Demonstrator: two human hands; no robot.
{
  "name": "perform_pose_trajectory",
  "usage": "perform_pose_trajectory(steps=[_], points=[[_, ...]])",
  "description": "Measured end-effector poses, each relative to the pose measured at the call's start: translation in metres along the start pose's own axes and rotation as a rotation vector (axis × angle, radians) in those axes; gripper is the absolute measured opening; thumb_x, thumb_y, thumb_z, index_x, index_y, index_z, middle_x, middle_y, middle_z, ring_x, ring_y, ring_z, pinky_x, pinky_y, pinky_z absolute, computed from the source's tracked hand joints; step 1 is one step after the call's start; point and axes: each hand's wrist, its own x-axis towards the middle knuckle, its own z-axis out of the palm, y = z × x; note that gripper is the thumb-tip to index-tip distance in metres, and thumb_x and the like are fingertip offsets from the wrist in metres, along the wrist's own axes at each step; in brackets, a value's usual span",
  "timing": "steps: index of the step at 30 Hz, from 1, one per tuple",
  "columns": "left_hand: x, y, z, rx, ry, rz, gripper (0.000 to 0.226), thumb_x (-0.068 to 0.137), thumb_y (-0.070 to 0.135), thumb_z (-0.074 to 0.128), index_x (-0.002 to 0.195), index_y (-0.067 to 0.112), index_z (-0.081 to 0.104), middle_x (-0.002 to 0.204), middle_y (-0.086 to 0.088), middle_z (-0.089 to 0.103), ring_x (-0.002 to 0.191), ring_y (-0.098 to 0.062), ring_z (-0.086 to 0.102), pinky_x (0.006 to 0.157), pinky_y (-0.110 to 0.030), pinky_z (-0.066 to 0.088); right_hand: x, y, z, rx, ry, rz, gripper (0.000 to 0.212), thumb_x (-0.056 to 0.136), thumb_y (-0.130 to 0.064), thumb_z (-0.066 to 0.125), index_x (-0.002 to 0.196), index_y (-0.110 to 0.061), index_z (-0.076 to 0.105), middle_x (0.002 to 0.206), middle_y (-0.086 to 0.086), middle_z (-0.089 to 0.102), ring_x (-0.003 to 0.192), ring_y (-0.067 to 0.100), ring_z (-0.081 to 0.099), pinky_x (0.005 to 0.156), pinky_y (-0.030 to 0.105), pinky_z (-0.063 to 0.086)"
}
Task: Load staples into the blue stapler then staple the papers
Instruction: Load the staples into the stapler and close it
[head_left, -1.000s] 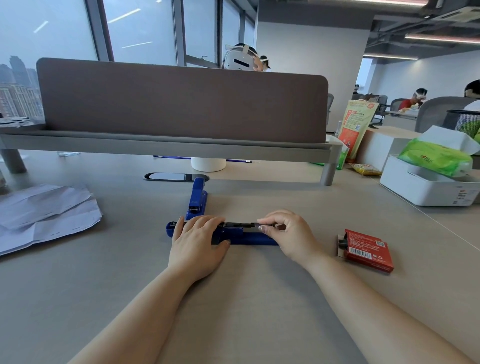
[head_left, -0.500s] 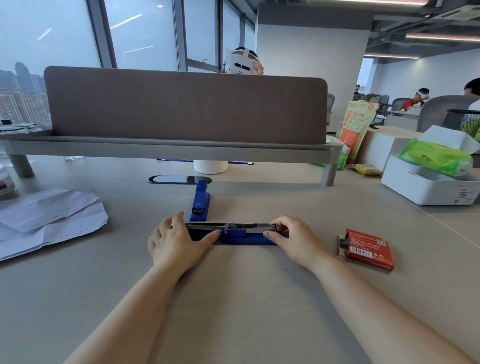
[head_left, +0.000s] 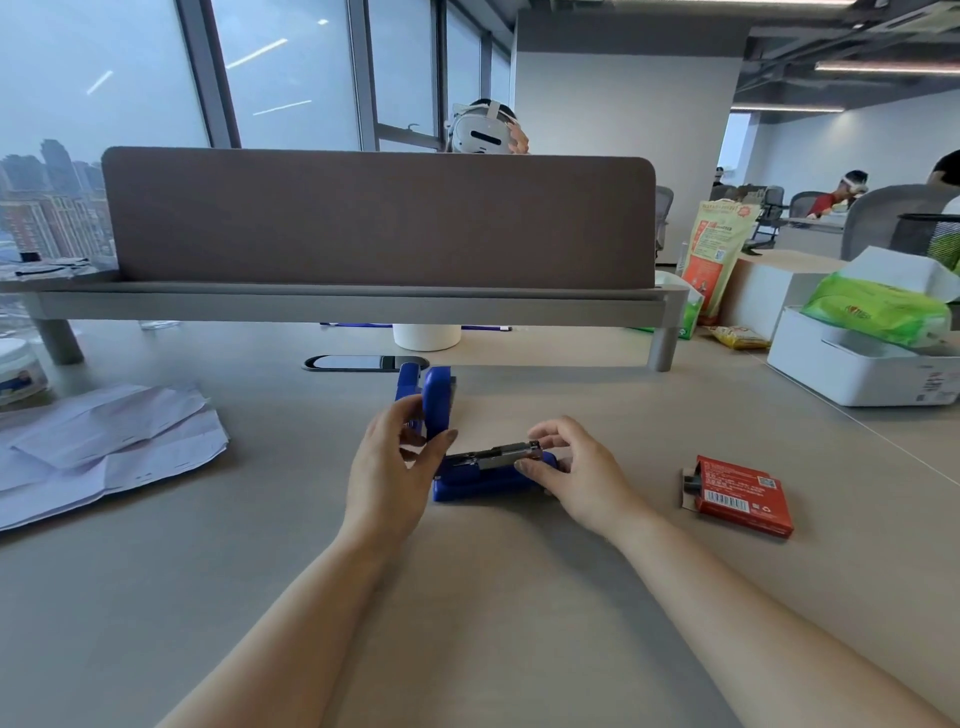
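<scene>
Loading step, about half done by the look of it. Blue stapler (head_left: 493, 483) flat on the tabletop (head_left: 519, 623), centre of view, base laid left to right. Cover (head_left: 439, 402) swung up near vertical at the left end.

Left hand (head_left: 389, 467) curled round that cover, thumb and fingers on opposite faces, propping it open. Right hand (head_left: 582, 467) at the other end, thumb and forefinger pinching the front tip of the grey metal magazine (head_left: 493, 458). Both of the 2 hands grasping, neither free.

Cannot tell about staples in the channel: too small and too dark to read.

Red staple box (head_left: 740, 493) on the tabletop to the right, near the right hand but apart from it, left end open. Papers (head_left: 104, 452) creased and loosely stacked, well apart at far left. 1 more blue piece (head_left: 408, 379) just behind the raised cover, mostly hidden, likely a second stapler.

Judged next, 2 cases:
- Channel bare: release the right pinch, reach to the box, draw 1 strip, lay it legs down in the channel.
- Channel filled: swing the cover down until latched, base kept pinned to the tabletop.

Either way, fingertips clear of hinge and pusher spring. After that, fetch the papers, square 1 corner, slide it under the head, press.
</scene>
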Motion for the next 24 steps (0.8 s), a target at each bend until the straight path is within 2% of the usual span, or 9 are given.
perform_pose_trajectory(steps=[2, 4, 6, 10, 14, 16, 20, 22, 24], points=[[0.001, -0.006, 0.002, 0.138, -0.051, 0.036, 0.035, 0.085, 0.032, 0.062, 0.119, 0.024, 0.055, 0.104, 0.006, 0.061, 0.093, -0.016, 0.056, 0.082, -0.032, 0.048, -0.001, -0.003, -0.003, 0.091, 0.008, 0.064, 0.046, 0.072, -0.025, 0.078, 0.108, -0.026, 0.051, 0.104, -0.011, 0.055, 0.085, 0.015, 0.063, 0.077, 0.027, 0.051], [0.001, -0.011, 0.003, 0.243, -0.12, 0.045, 0.038, 0.088, 0.038, 0.057, 0.123, 0.023, 0.055, 0.106, 0.009, 0.058, 0.103, -0.018, 0.052, 0.089, -0.032, 0.043, -0.002, -0.004, -0.007, 0.192, 0.0, 0.109, 0.058, 0.068, -0.022, 0.081, 0.115, -0.026, 0.047, 0.112, -0.01, 0.054, 0.09, 0.013, 0.063, 0.076, 0.022, 0.05], [0.001, -0.014, 0.004, 0.285, -0.199, 0.025, 0.04, 0.091, 0.038, 0.053, 0.129, 0.025, 0.053, 0.111, 0.009, 0.054, 0.11, -0.019, 0.048, 0.092, -0.029, 0.037, -0.002, -0.004, -0.008, 0.267, -0.01, 0.134, 0.064, 0.067, -0.02, 0.081, 0.12, -0.026, 0.045, 0.118, -0.008, 0.053, 0.095, 0.017, 0.063, 0.081, 0.027, 0.051], [0.0, -0.019, 0.008, 0.432, -0.36, 0.041, 0.042, 0.094, 0.041, 0.045, 0.135, 0.034, 0.044, 0.125, 0.003, 0.05, 0.117, -0.024, 0.046, 0.099, -0.038, 0.039, -0.002, -0.004, -0.008, 0.349, 0.003, 0.154, 0.054, 0.075, -0.006, 0.069, 0.117, -0.028, 0.044, 0.123, -0.006, 0.053, 0.09, 0.019, 0.063, 0.088, 0.033, 0.048], [0.001, -0.02, 0.008, 0.519, -0.416, 0.07, 0.047, 0.094, 0.043, 0.042, 0.14, 0.038, 0.034, 0.127, 0.004, 0.05, 0.12, -0.022, 0.045, 0.099, -0.038, 0.039, -0.002, -0.005, -0.009, 0.333, 0.007, 0.15, 0.049, 0.077, -0.002, 0.059, 0.114, -0.031, 0.045, 0.124, -0.006, 0.053, 0.085, 0.016, 0.059, 0.09, 0.036, 0.046], [0.001, -0.019, 0.007, 0.513, -0.415, 0.081, 0.045, 0.093, 0.042, 0.045, 0.138, 0.038, 0.037, 0.122, 0.005, 0.051, 0.117, -0.021, 0.047, 0.096, -0.037, 0.042, -0.002, -0.005, -0.008, 0.312, 0.012, 0.156, 0.047, 0.077, -0.003, 0.058, 0.112, -0.033, 0.046, 0.123, -0.007, 0.053, 0.085, 0.016, 0.059, 0.091, 0.037, 0.047], [-0.004, -0.014, 0.006, 0.463, -0.308, 0.084, 0.033, 0.089, 0.042, 0.054, 0.121, 0.034, 0.053, 0.109, 0.009, 0.055, 0.106, -0.017, 0.052, 0.079, -0.031, 0.045, 0.002, -0.008, -0.004, 0.454, 0.072, 0.219, 0.041, 0.081, -0.016, 0.064, 0.117, -0.024, 0.045, 0.124, -0.001, 0.052, 0.104, 0.013, 0.058, 0.096, 0.04, 0.049], [-0.006, -0.01, 0.002, 0.495, -0.226, 0.102, 0.031, 0.088, 0.041, 0.055, 0.118, 0.033, 0.054, 0.112, 0.011, 0.055, 0.11, -0.014, 0.047, 0.077, -0.028, 0.042, 0.005, -0.013, 0.005, 0.553, 0.1, 0.298, 0.055, 0.079, -0.031, 0.068, 0.124, -0.016, 0.041, 0.127, 0.004, 0.052, 0.108, 0.015, 0.057, 0.089, 0.034, 0.049], [-0.009, -0.005, -0.002, 0.53, -0.158, 0.131, 0.031, 0.088, 0.041, 0.054, 0.118, 0.032, 0.054, 0.116, 0.011, 0.055, 0.112, -0.015, 0.044, 0.076, -0.028, 0.042, 0.009, -0.018, 0.018, 0.665, 0.085, 0.393, 0.076, 0.069, -0.047, 0.073, 0.125, -0.006, 0.043, 0.125, 0.013, 0.055, 0.108, 0.021, 0.06, 0.078, 0.026, 0.052]])
